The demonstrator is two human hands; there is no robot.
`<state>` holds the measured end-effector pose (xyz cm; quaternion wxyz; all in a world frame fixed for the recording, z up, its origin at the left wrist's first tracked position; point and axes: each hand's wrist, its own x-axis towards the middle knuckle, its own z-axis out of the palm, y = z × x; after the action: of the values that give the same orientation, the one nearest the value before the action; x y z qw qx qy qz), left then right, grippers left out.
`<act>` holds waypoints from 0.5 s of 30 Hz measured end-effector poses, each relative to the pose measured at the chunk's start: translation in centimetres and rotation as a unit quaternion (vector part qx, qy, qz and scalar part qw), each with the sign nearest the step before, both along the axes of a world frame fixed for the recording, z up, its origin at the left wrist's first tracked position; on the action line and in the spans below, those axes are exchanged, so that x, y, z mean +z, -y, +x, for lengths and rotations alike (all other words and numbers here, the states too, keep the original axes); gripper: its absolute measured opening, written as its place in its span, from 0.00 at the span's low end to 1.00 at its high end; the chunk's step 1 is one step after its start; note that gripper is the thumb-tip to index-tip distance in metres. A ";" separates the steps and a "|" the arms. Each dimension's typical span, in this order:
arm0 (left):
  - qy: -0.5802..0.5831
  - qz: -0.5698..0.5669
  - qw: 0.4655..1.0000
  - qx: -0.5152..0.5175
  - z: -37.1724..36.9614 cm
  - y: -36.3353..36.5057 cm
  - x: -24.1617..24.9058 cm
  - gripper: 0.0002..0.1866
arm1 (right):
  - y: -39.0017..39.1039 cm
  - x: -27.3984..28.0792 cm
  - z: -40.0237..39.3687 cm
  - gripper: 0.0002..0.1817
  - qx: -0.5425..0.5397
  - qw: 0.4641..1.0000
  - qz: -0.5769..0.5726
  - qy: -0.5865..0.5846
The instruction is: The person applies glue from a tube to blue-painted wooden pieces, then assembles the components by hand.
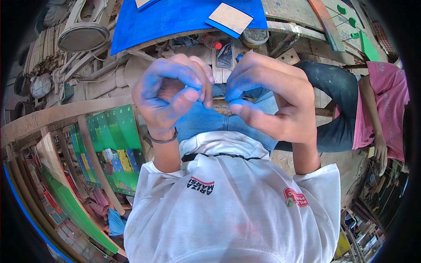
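Observation:
My left hand (149, 87) is raised in front of my body, its fingers curled and the thumb meeting the fingertips. Opposite it, my right hand (285, 96) makes a similar pinch, with thumb and index finger pressed together. Blue colouring stains the fingers of both hands. A small gap separates the two sets of fingertips. Whatever is between them, if anything, is too small or hidden to make out. Beyond the hands lies a bright blue painted board (175, 19), with a pale rectangular piece with blue edges (230, 18) resting near its front corner.
Under the blue board are a red-capped bottle (214, 44) and a paint-smeared can (254, 38). A person in a pink shirt (386, 105) is at the right, a hand (380, 153) hanging down. Green painted panels (112, 125) lean at left, below a stool (83, 39).

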<state>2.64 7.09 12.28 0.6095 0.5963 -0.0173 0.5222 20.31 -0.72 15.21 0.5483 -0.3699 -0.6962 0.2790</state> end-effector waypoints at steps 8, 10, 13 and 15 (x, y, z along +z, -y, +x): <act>-0.052 0.109 0.991 0.054 0.0 0.3 0.4 0.10 | 0.0 0.2 0.1 0.10 0.012 1.000 0.002 0.011; -0.053 0.131 0.989 0.055 0.0 0.2 0.5 0.11 | 0.1 0.1 0.1 0.11 0.020 1.000 -0.005 0.015; -0.056 0.179 0.981 0.054 -0.2 -0.3 0.4 0.14 | 0.1 0.1 0.0 0.12 0.030 0.999 -0.006 0.014; -0.055 0.204 0.976 0.053 -0.3 -0.6 0.5 0.16 | 0.2 0.1 0.0 0.12 0.032 0.999 -0.005 0.012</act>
<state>2.38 7.73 12.76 0.4468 0.7356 -0.0582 0.5057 20.31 -0.88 15.29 0.5292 -0.3531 -0.7127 0.2955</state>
